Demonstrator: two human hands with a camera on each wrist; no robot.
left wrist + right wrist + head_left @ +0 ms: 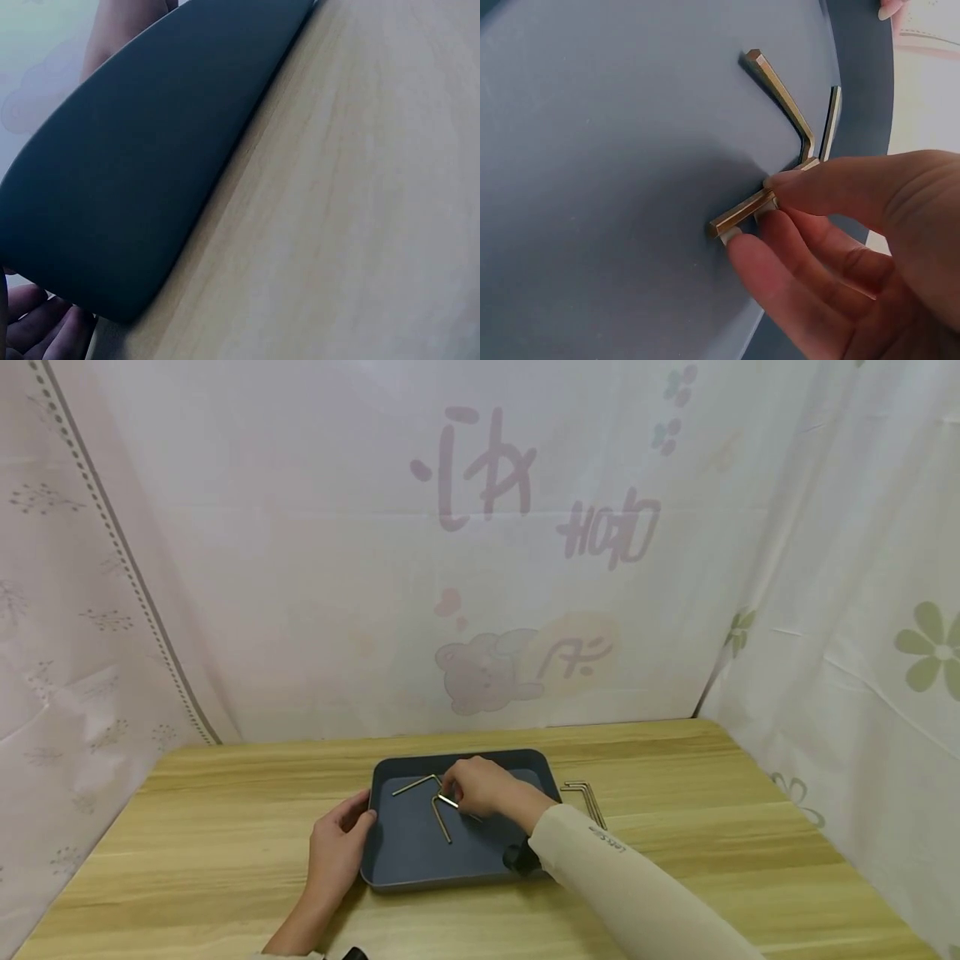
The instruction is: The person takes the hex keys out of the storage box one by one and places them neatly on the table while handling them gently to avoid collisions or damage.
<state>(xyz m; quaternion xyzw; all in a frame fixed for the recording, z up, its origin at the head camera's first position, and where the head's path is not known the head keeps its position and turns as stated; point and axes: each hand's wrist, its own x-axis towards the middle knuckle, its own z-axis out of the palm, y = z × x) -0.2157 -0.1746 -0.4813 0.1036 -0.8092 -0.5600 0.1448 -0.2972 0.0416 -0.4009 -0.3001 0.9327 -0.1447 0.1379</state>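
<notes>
A dark grey rectangular tray lies on the table. My left hand holds its left side, thumb at the rim; in the left wrist view, fingers curl by the tray's end. Reaching into the tray, my right hand pinches one arm of a brass-coloured hex key between thumb and fingertips. That key's other arm points away across the tray floor. Close behind it lies another hex key, partly hidden by the right hand.
Several more hex keys lie side by side on the wooden table, just right of the tray. Patterned white curtains hang behind the table and at both sides. The right sleeve crosses the tray's front right corner.
</notes>
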